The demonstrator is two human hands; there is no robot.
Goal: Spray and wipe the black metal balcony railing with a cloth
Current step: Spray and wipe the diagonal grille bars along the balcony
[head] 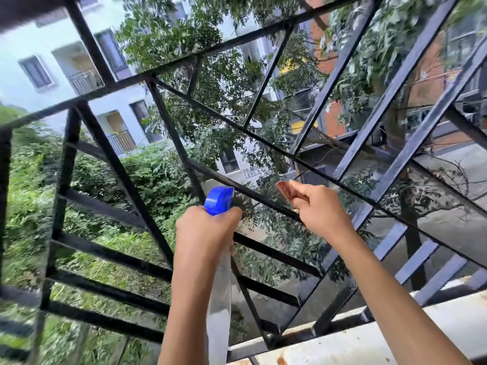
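Before the black railing (118, 169), left hand (205, 230) grips a blue-headed spray bottle (218, 200); right hand (319, 209) pinches a seemingly brown cloth (288, 192).

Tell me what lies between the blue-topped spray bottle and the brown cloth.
In the head view, one slanted black railing bar crosses the gap between the spray bottle and the cloth; beyond it, only tree leaves.
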